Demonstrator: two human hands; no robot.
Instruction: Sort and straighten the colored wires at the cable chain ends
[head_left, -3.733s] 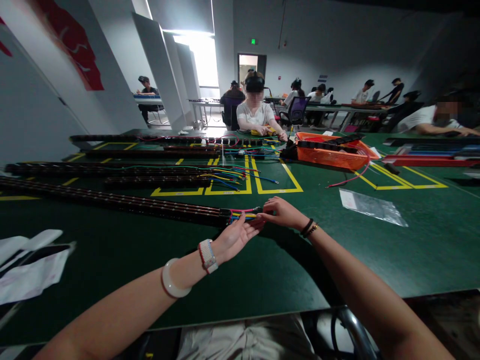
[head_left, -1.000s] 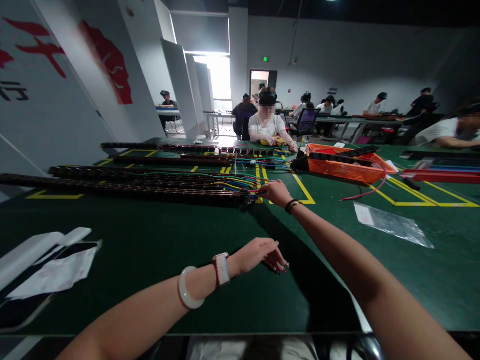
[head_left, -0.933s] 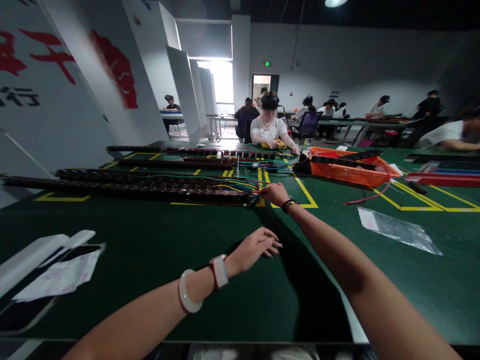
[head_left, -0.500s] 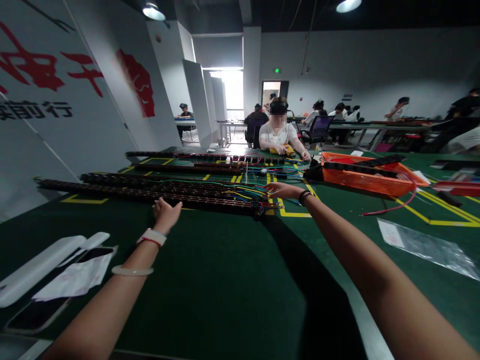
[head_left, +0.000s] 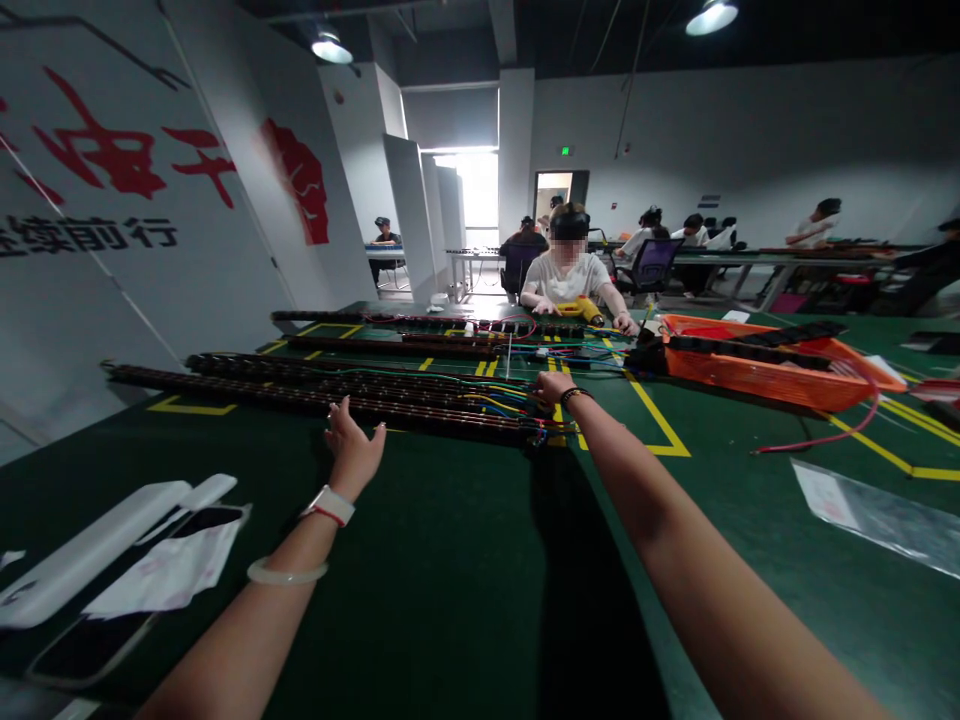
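My left hand point(head_left: 355, 445) is open, thumb and fingers spread, just in front of a long dark strip bundle point(head_left: 300, 391) with copper-coloured lines along it. It wears a light watch and a pale bangle at the wrist. My right hand point(head_left: 555, 387) is at the bundle's right end, its fingers curled in beside the yellow, blue and green wires point(head_left: 499, 404). What the fingers hold, if anything, is hidden. Behind the bundle lie more long dark strips point(head_left: 420, 340) with loose coloured wires.
An orange basket point(head_left: 780, 385) with black strips stands at right, a red cable trailing from it. A clear plastic bag point(head_left: 877, 510) lies nearer. At left are a white case point(head_left: 97, 550), phone and tissue. Across the green table a person point(head_left: 568, 265) sits by a yellow heat gun point(head_left: 581, 309).
My right hand's outstretched fingers have curled in near the wire ends. My left hand has opened wider and looks slightly apart from the bundle. The view has shifted a little left.
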